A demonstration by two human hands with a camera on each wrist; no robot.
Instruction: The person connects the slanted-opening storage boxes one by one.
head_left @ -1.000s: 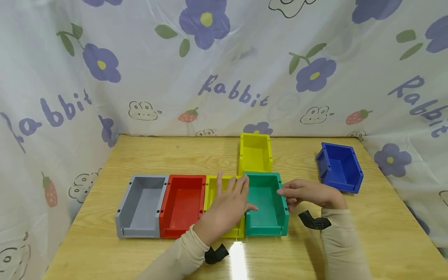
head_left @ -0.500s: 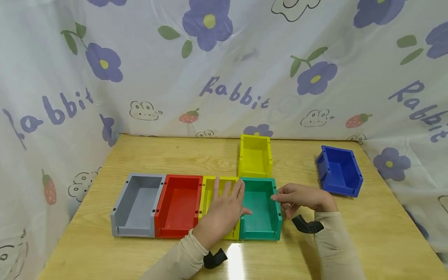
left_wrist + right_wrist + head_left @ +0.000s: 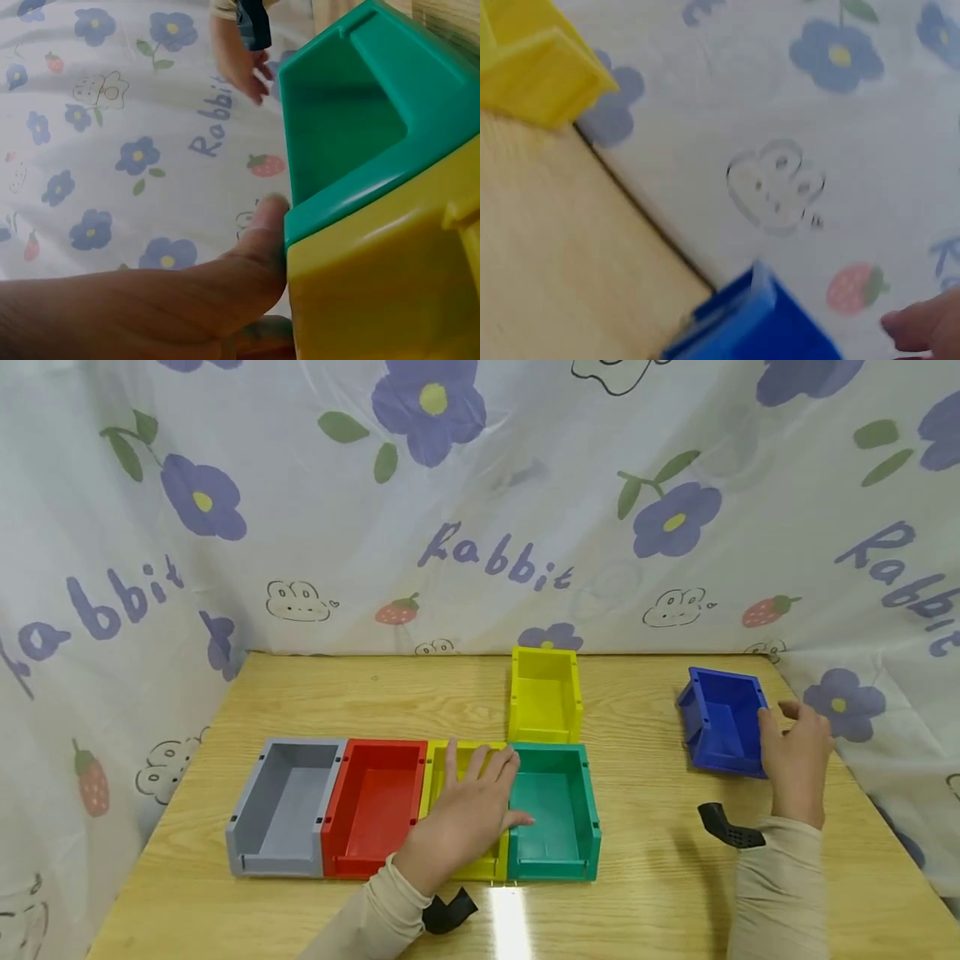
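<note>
Four plastic bins would be too exact, so several stand in a side-by-side row: grey, red, yellow and green. My left hand lies over the yellow bin, fingers spread, thumb reaching across to the green one. In the left wrist view the thumb is by the seam where the green and yellow bins meet. My right hand is at the right side of a blue bin, fingers loosely bent. A fingertip shows apart from the blue bin in the right wrist view.
Behind the row, a second yellow bin stands near the back edge of the wooden table. A printed curtain hangs along the back and sides. A black strap piece sits at each wrist.
My right hand has left the green bin's right side and moved right to the blue bin. The left hand stays over the yellow bin; the row sits slightly further left in view.
</note>
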